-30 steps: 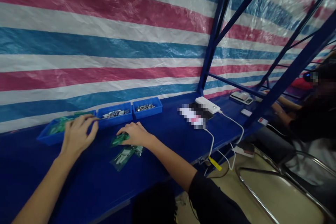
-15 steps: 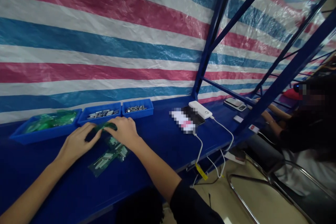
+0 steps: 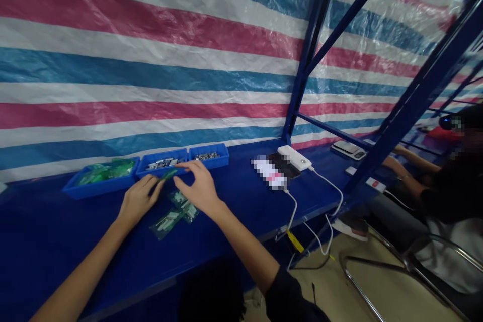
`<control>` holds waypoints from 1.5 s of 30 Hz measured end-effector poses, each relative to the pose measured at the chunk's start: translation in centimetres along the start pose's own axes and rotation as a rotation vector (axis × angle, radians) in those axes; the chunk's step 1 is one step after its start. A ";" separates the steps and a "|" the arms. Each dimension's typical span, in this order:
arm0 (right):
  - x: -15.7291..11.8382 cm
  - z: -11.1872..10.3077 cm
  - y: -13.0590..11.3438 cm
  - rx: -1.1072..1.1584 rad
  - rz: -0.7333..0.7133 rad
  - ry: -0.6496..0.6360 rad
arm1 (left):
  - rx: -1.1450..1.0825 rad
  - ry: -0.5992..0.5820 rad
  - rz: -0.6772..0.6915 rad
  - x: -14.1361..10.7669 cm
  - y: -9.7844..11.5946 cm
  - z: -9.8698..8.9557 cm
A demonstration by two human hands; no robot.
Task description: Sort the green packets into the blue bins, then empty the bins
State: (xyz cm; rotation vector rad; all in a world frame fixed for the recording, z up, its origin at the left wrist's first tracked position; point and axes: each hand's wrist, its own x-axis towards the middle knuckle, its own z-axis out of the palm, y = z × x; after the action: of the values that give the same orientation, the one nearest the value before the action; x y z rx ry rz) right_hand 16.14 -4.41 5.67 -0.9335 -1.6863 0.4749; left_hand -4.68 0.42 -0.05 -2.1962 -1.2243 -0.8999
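A small green plastic bag (image 3: 168, 174) is pinched in my left hand (image 3: 139, 198). Close by on the right, my right hand (image 3: 199, 188) has its thumb and fingers apart around the bag's far end, with nothing visibly gripped. Below my hands, filled green bags (image 3: 166, 223) with pale metal pieces lie on the blue table. Behind them stand three blue bins: one with green bags (image 3: 105, 171), one with metal pins (image 3: 163, 163) and one with small metal parts (image 3: 207, 156).
To the right lie a phone (image 3: 269, 173), a white power bank (image 3: 294, 157) with cables, and a small scale (image 3: 347, 150). Blue frame posts (image 3: 302, 80) rise behind. A person (image 3: 453, 176) sits at the far right, beside a metal chair frame.
My right hand has opened and moved off the small green bag, which stays in my left hand. The view has shifted, so the table things appear further right.
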 end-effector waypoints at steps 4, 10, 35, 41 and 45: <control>-2.7 -7.6 0.0 0.052 -0.021 0.101 | 0.001 0.041 0.000 0.0 0.0 0.2; -6.0 -20.4 8.3 -0.163 0.264 0.220 | -0.038 0.094 -0.026 0.1 0.2 0.6; 1.6 -3.6 2.8 -0.136 -0.142 -0.426 | -0.147 0.036 -0.001 -0.3 0.3 0.4; 2.0 3.6 4.6 -0.118 -0.024 -0.404 | -0.144 0.030 -0.032 -0.7 0.5 -0.1; 1.5 4.2 5.6 0.000 -0.006 -0.341 | -0.137 0.048 -0.051 -1.0 0.6 -0.5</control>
State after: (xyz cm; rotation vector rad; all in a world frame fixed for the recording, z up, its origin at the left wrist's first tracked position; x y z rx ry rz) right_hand 13.96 0.80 1.29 -0.8829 -1.9941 0.6590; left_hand -4.67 -0.76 -0.48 -2.2437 -1.2342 -1.0807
